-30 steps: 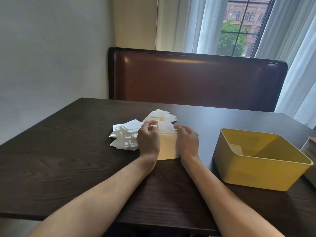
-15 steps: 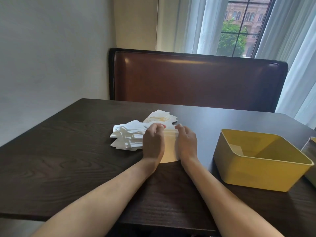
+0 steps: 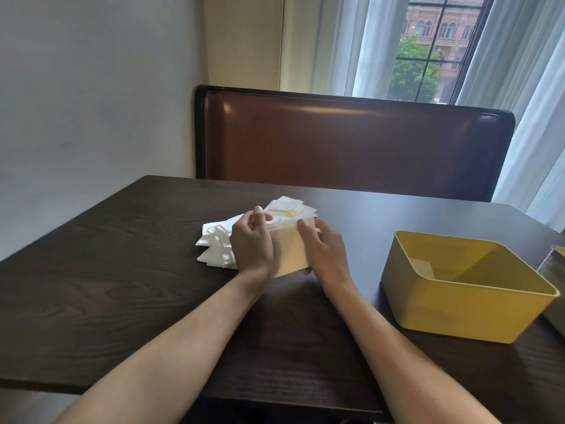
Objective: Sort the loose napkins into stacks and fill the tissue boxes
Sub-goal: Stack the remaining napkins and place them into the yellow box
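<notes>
**A:** Where are your hands rn?

**B:** Both at frame center, on a squared-up napkin stack (image 3: 290, 252). Your left hand (image 3: 253, 243) grips the stack's left side, fingers curled over its top edge w/ the thumb up near the far corner. Your right hand (image 3: 324, 250) clamps the right side, fingers wrapped round the top-right corner. So both are closed on the same stack, pressing it between them.

**A:** Stack flat on the table?

**B:** Tilted, far edge raised, near edge low by the dark wood table (image 3: 122, 270). Can't tell if the near edge touches the surface; your wrists hide that part.

**A:** And the loose ones?

**B:** Loose napkin pile (image 3: 215, 244) lies just left of your left hand, messy, fanned at diff angles, partly behind that hand. A few more napkins (image 3: 290, 206) spread just beyond the stack, toward the upper middle; smth yellowish sits on them, too blurred to ID.

**A:** Boxes?

**B:** Yellow tissue box (image 3: 458, 310) at right of frame, open top, well apart from your right hand. One pale sheet leans inside its left wall. A 2nd container (image 3: 553, 270) is cut off at the right edge, just beside the yellow one.

**A:** Background?

**B:** Brown leather bench back (image 3: 351, 142) across the table, curtained window (image 3: 428, 47) at upper right.
</notes>
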`<state>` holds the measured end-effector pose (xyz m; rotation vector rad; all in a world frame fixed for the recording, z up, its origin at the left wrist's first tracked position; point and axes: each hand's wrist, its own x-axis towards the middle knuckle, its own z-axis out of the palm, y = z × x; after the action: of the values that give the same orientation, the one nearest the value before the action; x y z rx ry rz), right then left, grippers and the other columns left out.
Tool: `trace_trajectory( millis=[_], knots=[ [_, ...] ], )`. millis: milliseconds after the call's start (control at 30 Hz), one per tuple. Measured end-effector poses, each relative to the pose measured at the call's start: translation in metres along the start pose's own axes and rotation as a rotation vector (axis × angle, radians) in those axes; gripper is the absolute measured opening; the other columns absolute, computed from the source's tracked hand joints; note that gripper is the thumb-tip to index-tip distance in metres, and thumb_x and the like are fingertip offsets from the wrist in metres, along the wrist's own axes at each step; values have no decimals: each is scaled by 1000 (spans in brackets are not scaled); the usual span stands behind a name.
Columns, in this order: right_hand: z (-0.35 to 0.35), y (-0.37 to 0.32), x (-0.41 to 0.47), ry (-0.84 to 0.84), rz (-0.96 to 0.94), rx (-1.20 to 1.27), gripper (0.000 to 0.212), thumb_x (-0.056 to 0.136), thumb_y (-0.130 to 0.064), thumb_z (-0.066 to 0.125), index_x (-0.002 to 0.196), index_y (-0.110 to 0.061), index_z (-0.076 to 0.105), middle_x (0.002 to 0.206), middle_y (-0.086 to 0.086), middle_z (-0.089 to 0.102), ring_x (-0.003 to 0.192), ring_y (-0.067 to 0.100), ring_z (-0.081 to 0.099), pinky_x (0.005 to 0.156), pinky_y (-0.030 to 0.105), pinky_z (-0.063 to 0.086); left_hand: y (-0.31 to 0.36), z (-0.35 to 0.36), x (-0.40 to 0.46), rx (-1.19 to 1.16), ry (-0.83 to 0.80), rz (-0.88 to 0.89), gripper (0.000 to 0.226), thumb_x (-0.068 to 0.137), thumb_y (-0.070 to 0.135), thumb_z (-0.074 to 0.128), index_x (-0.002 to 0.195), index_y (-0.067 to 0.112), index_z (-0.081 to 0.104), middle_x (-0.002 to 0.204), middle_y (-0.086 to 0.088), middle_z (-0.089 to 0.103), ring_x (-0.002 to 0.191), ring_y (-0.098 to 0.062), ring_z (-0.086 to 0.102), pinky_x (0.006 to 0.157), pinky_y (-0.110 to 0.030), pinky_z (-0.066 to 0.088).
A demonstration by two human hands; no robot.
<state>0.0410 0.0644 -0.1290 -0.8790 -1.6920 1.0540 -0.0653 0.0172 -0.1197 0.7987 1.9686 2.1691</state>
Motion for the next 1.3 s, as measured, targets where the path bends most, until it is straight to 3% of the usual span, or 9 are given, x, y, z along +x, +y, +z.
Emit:
trace_trajectory(
  millis=[100,200,300,467,600,867,1000,1167,1300],
  knots=[
    [-6,0,4,113,-13,-47,42,94,-38,58,74,-1,59,64,3,58,58,13,52,54,33,40,2,2,-4,14,-243,-49,48,102,38,47,77,7,74,74,-1,72,68,-13,63,67,-31,46],
    [-18,4,11,247,23,-48,35,95,-40,59,71,-15,66,67,-5,65,65,12,62,60,33,48,1,2,-7,-10,-574,20,49,87,48,56,83,2,70,71,-6,67,64,-17,61,64,-35,47],
    [-27,4,14,316,66,28,26,94,-44,61,80,-23,68,75,-7,68,73,14,67,65,32,55,-2,2,-7,18,-754,73,36,80,39,67,105,15,72,95,-5,76,84,-15,71,76,-32,56],
    [-25,-7,12,159,183,284,26,99,-45,51,89,-24,62,89,3,64,78,17,62,64,26,52,-3,4,-5,-252,-562,-113,43,75,34,71,113,16,67,105,-7,74,93,-21,70,85,-41,56],
    [-13,-9,9,101,233,324,18,102,-36,47,93,-27,60,95,4,68,88,22,69,78,40,58,-3,8,-13,-209,-679,-258,52,77,35,65,124,12,58,115,-15,70,104,-31,69,93,-52,55],
    [-14,-8,12,81,214,369,27,105,-34,41,118,-16,55,98,2,64,87,16,67,67,28,59,-2,13,-18,-49,-735,-114,24,103,23,52,116,7,63,102,-12,71,89,-27,68,76,-41,54],
    [-12,-7,11,27,199,310,26,106,-32,39,107,-15,59,92,0,66,79,12,66,57,17,53,-2,13,-14,-107,-661,-158,28,101,30,50,117,12,62,110,-14,71,100,-29,68,87,-43,53],
    [-13,-7,10,-31,199,234,31,107,-35,35,101,-18,60,92,1,66,78,10,63,58,15,51,-2,13,-12,-102,-621,-173,26,105,30,48,117,10,61,107,-13,71,93,-26,68,79,-39,56],
    [-17,1,19,93,132,29,32,106,-34,35,81,-33,54,91,-6,58,90,12,53,82,30,43,7,3,7,-350,-425,-360,32,96,35,59,112,7,63,112,-17,71,102,-32,70,88,-48,59]
  ],
)
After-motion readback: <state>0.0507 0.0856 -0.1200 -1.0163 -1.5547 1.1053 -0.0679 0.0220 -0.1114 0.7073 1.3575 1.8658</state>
